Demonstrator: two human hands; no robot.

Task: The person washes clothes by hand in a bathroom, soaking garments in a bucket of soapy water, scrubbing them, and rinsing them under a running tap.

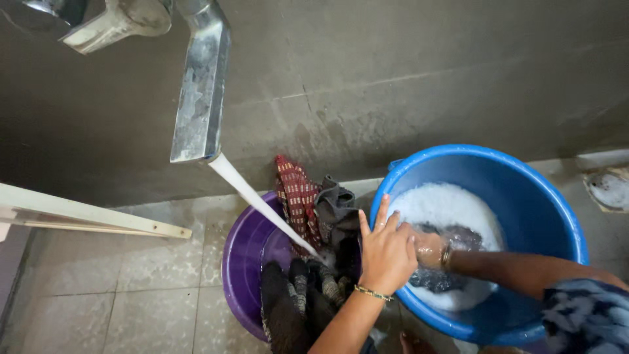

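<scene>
My left hand (385, 252) rests flat on the near rim of a blue bucket (524, 177), fingers spread, a gold bangle on the wrist. My right hand (426, 248) reaches into the bucket's foamy water and grips a dark wet garment (452, 237) just below the surface. Left of the bucket stands a purple tub (244, 252) heaped with wet clothes: a red patterned cloth (296, 193), a grey cloth (335, 204) and dark knitted pieces (298, 298).
A metal tap spout (200, 85) pours a stream of water (259, 203) into the purple tub. A grey wall rises behind. A pale bar (85, 215) juts in from the left over the tiled floor (131, 295). A floor drain (609, 189) lies at the right.
</scene>
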